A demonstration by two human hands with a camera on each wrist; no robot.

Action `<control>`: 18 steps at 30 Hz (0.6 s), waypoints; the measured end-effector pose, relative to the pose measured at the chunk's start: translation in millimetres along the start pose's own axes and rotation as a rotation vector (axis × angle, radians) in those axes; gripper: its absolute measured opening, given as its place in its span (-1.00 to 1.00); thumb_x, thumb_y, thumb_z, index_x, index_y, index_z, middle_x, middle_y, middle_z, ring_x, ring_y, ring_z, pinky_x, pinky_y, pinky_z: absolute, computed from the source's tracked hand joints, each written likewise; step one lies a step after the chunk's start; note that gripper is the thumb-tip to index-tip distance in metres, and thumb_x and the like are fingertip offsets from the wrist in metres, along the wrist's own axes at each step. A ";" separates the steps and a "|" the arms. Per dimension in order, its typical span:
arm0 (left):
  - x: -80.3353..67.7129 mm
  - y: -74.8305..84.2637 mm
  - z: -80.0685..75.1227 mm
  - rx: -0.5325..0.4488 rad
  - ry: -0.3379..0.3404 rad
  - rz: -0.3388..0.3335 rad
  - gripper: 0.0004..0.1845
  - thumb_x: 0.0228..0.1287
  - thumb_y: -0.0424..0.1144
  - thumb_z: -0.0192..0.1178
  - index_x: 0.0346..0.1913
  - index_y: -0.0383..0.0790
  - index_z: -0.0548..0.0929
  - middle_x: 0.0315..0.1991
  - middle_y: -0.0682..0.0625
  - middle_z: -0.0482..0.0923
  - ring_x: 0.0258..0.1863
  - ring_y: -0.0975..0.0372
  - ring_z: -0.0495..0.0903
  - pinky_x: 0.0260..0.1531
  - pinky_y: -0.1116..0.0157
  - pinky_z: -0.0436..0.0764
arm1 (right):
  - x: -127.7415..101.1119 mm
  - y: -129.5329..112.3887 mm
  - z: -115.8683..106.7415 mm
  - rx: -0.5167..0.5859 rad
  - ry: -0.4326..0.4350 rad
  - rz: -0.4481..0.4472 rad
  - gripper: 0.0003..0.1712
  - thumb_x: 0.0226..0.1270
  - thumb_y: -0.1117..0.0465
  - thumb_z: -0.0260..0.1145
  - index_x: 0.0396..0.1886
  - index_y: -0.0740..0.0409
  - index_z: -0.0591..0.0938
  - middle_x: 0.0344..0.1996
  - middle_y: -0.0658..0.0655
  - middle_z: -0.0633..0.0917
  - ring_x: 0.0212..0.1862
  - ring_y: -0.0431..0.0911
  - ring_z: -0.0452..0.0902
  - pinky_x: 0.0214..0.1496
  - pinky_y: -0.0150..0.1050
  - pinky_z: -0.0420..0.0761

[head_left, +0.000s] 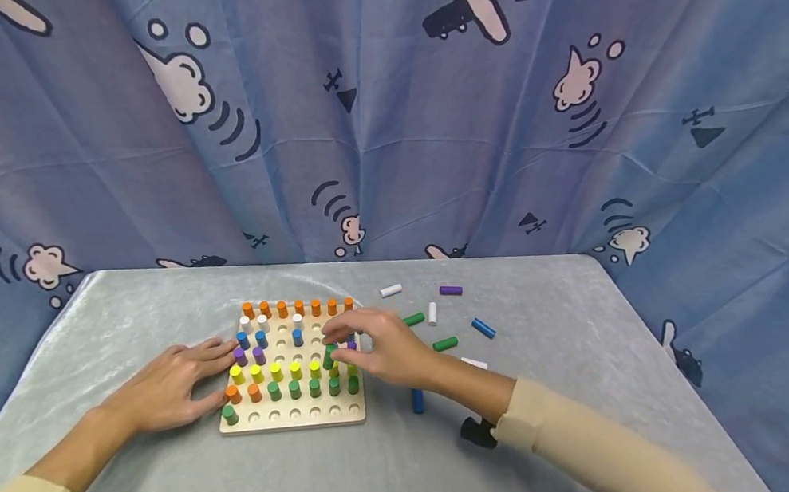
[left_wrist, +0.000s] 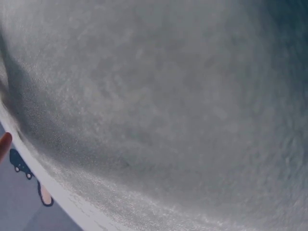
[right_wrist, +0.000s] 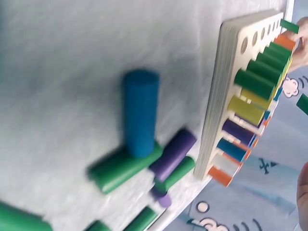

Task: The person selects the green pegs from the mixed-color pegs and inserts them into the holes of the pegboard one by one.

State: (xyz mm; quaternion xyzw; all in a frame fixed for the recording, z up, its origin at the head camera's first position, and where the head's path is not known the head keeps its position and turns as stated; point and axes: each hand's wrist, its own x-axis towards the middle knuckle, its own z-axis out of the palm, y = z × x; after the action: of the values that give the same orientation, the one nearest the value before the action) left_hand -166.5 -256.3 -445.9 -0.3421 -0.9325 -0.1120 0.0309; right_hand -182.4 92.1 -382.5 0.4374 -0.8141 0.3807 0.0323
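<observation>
The wooden pegboard [head_left: 290, 419] was found on the worktop [head_left: 558, 357], steadied at its left edge by the flat, open left hand [head_left: 164, 390]. A green peg [head_left: 329, 356] was pinched in the right hand's [head_left: 387, 351] grip above the board.

Wooden pegboard [head_left: 290, 419] lies flat on the table, holding upright coloured pegs; a green peg [head_left: 329, 356] stands tilted above it.

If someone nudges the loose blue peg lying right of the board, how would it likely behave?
The blue peg is a smooth cylinder lying on its side, so it would probably roll across the cloth-covered table. It looks rigid and light, like painted wood. The soft cloth may slow it quickly.
</observation>
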 end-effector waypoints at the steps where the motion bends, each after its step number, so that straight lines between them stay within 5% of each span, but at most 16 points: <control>1: 0.4 0.1 0.5 0.000 0.004 0.003 -0.38 0.31 0.05 0.24 0.28 -0.31 0.57 0.35 -0.13 0.45 0.33 -0.09 0.42 0.09 -0.15 0.47 | 1.1 -1.2 2.6 0.002 -0.003 -0.005 -0.68 0.22 0.34 0.46 -0.02 0.23 0.67 -0.18 0.04 0.78 -0.14 -0.08 0.69 -0.07 -0.22 0.63; 8: -0.6 -0.2 1.2 0.005 0.023 0.020 -0.39 0.29 0.03 0.26 0.27 -0.32 0.58 0.34 -0.14 0.47 0.32 -0.09 0.44 0.06 -0.15 0.48 | 7.8 -8.0 25.9 0.001 -0.012 -0.040 -0.67 0.20 0.35 0.48 -0.02 0.24 0.68 -0.18 0.02 0.79 -0.15 -0.17 0.67 -0.19 -0.22 0.64; 18: -0.1 -0.4 1.5 -0.005 0.040 0.029 -0.40 0.29 0.01 0.26 0.26 -0.32 0.59 0.33 -0.13 0.47 0.30 -0.10 0.45 0.07 -0.15 0.49 | 14.9 -17.2 49.0 -0.002 -0.066 -0.023 -0.66 0.25 0.32 0.45 0.02 0.19 0.67 -0.15 0.00 0.78 -0.02 -0.24 0.65 0.19 -0.41 0.47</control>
State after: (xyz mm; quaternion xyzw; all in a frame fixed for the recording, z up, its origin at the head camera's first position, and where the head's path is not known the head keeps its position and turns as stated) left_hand -166.6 -256.3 -447.4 -0.3532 -0.9264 -0.1205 0.0502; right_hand -165.1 44.4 -401.2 0.4591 -0.8099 0.3649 0.0105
